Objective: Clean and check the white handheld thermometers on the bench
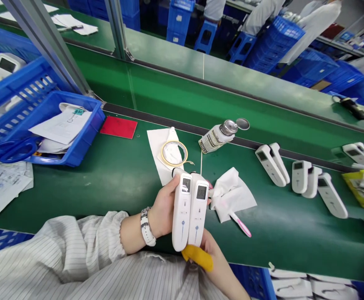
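Two white handheld thermometers stand side by side in front of me, small screens at the top: a left thermometer and a right thermometer. My left hand is closed around them, thumb along the left one; fingertips show past the right one's far edge. At their lower ends is my right hand, a yellow finger cot on one finger touching the bottoms. Its other fingers are partly hidden behind the right thermometer. Just beyond lie a roll of tape on white paper and a crumpled white cloth.
A metal-topped bottle stands by the belt edge. More thermometers lie at right, near a yellow packet. A pink-handled tool rests by the cloth. At left are a red pad, a blue bin and a metal post.
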Motion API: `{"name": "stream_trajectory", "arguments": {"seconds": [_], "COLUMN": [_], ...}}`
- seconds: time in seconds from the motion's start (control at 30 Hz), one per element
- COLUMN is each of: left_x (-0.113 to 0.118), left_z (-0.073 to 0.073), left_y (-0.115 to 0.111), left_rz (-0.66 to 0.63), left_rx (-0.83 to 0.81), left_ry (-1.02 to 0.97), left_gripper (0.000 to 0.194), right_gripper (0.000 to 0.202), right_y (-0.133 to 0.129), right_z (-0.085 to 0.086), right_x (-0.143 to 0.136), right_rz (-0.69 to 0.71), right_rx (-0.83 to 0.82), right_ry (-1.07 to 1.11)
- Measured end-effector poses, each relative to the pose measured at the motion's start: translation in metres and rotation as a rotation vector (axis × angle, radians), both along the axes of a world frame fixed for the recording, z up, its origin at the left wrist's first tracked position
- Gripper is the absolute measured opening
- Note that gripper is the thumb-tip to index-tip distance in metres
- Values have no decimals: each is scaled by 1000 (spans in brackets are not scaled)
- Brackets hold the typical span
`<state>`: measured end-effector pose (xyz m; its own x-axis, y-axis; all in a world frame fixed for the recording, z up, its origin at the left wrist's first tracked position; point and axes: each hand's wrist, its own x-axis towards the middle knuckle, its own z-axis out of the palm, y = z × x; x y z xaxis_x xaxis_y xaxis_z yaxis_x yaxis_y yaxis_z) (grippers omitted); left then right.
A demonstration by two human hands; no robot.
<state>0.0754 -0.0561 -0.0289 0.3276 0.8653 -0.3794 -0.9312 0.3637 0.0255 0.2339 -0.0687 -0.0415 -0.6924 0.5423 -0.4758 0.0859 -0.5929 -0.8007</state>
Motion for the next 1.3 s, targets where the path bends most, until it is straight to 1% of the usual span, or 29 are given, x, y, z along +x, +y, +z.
{"name": "stream_trajectory", "arguments": {"seconds": [0.03,0.1,0.17,0.23,0.3,0.33,0.37,0.43,0.47,0.53,0.57,0.63,0.7,0.77,0.9,0.97,1.03,1.1,1.17,1.23,1.3], "left_x": [-1,-1,-2,-2,-2,-2,-2,-2,-1,-1,-1,-1,-1,-1,-1,-1,0,0,0,-1,-1], "left_z": [1,2,3,3,4,4,5,6,6,6,5,2,0,-2,-4,-4,-4,-3,-2,-2,-3], "left_y": [0,1,1,1,1,1,1,1,0,0,0,1,1,1,0,-1,-1,-1,0,-1,-2], "left_rz": [-7,-13,-12,-17,-8,15,53,147,181,208,202,175,152,131,82,64,61,64,67,61,42], "left_rx": [-18,-38,-22,13,50,72,98,158,179,175,155,121,125,149,140,151,177,200,218,222,195], "left_ry": [16,30,13,-8,3,21,48,124,169,246,267,275,267,252,217,199,185,183,198,215,212], "left_gripper": [67,69,72,74,69,62,52,32,28,32,35,38,36,34,29,28,28,30,33,34,32], "right_gripper": [28,37,41,38,34,31,28,23,24,29,32,36,38,42,52,49,40,36,39,39,30], "right_y": [0,2,4,6,9,10,12,14,14,13,12,9,7,5,5,5,4,2,0,5,20], "right_z": [3,8,11,10,8,7,6,4,4,3,3,2,1,1,5,6,7,5,6,9,15], "right_x": [1,3,4,4,3,3,4,5,7,10,11,14,16,18,16,14,12,11,13,17,24], "right_rz": [18,56,85,45,-41,-73,-88,-75,-57,-5,24,83,106,91,30,12,0,-4,10,57,130], "right_rx": [3,-9,-49,-109,-98,-39,59,342,490,724,799,874,887,839,568,467,444,450,494,613,793], "right_ry": [-6,-15,18,75,100,76,23,-132,-209,-302,-311,-303,-297,-293,-181,-114,-77,-79,-128,-206,-266]}}
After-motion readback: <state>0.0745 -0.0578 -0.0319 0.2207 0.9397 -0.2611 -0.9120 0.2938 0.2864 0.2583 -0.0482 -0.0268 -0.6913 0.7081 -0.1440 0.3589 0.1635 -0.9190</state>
